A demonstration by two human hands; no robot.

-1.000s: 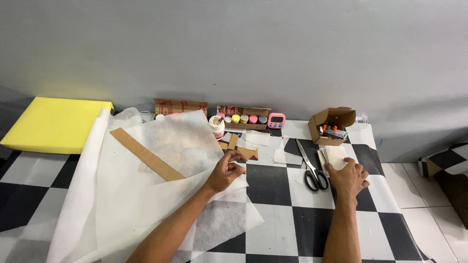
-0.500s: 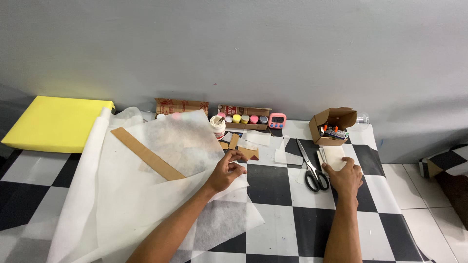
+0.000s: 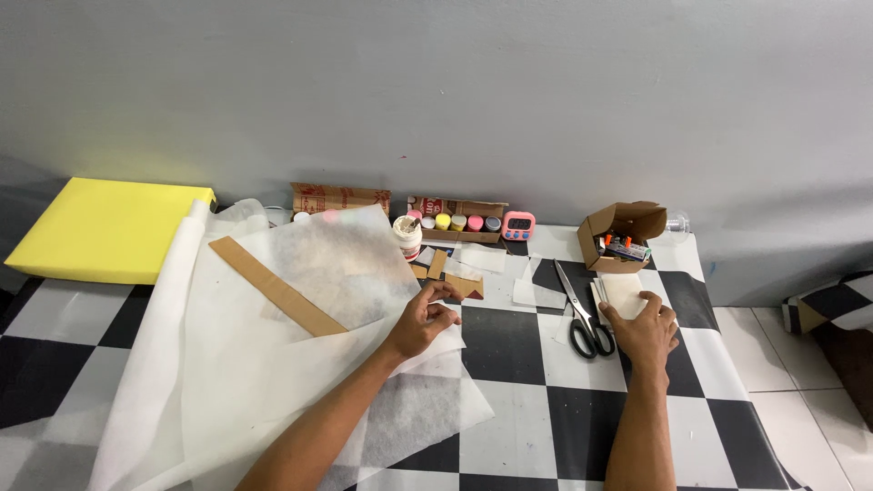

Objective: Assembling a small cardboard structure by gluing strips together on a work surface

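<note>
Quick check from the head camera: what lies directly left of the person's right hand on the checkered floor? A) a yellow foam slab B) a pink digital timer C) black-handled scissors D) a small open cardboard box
C: the black-handled scissors lie just left of the right hand, which rests on a small stack of white paper pieces.

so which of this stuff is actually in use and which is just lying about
In use: left hand on the white tissue sheet; right hand on the small white paper stack.

Lying about: scissors, cardboard strip, yellow foam pad, paint pots, pink timer, open cardboard box.
</note>
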